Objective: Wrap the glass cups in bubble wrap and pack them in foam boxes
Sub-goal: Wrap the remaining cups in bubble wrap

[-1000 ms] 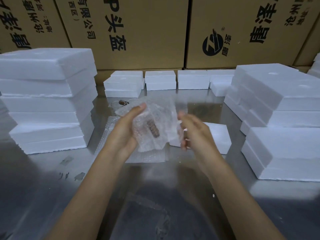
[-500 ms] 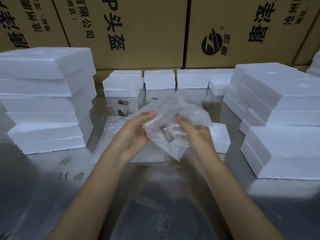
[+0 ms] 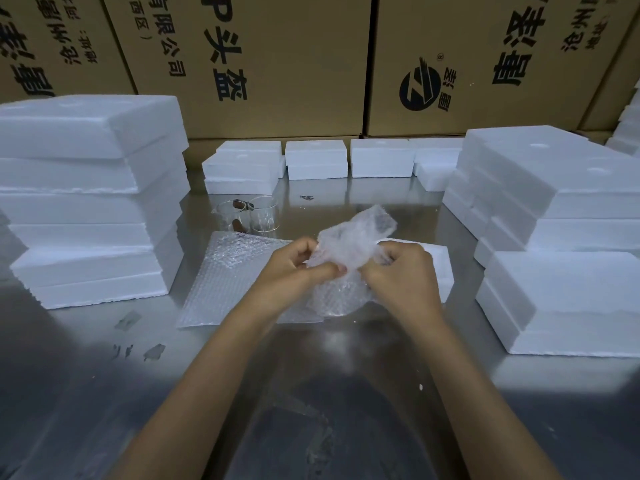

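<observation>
A crumpled bundle of bubble wrap sits between both hands just above the steel table; the cup inside it is hidden. My left hand pinches its left side with thumb and curled fingers. My right hand grips its right side, fingers curled over the wrap. A loose end of wrap sticks up toward the back right. Flat bubble wrap sheets lie on the table under my left hand. Two bare glass cups with brown handles stand behind the sheets. A small foam box lies behind my right hand.
Tall stacks of white foam boxes stand at the left and at the right. A row of small foam boxes lines the back, in front of printed cardboard cartons. The steel table extends toward me.
The hands have closed in and lowered the bundle toward the table. The wrap is now bunched tighter, and the brown handle seen earlier through it is covered.
</observation>
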